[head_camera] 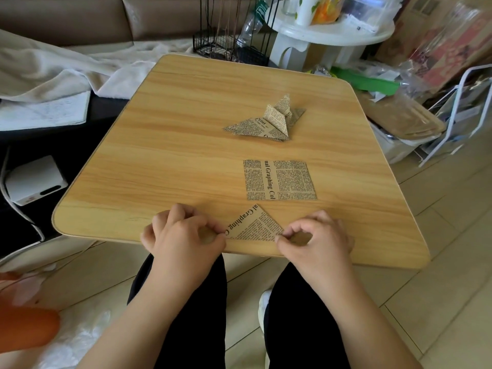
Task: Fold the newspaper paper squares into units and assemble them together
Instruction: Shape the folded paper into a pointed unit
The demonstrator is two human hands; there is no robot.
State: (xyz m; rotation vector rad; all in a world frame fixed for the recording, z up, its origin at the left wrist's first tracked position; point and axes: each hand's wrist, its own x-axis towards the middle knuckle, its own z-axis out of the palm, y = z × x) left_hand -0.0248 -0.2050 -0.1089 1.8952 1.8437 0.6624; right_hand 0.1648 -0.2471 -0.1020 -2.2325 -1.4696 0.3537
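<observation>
A newspaper square folded into a triangle (254,224) lies at the near edge of the wooden table (186,145), its tip pointing away from me. My left hand (183,233) pinches the triangle's left corner with curled fingers. My right hand (316,238) pinches its right corner. A flat, unfolded newspaper square (281,180) lies just beyond the triangle. Farther back sits a pile of folded newspaper units (269,121), some with points sticking up.
A white round side table (330,35) and a black wire rack (229,46) stand behind the table. White cloth (53,67) and a small white box (34,179) are on the left. Bags and a white metal rack (452,107) crowd the right. My legs are under the near edge.
</observation>
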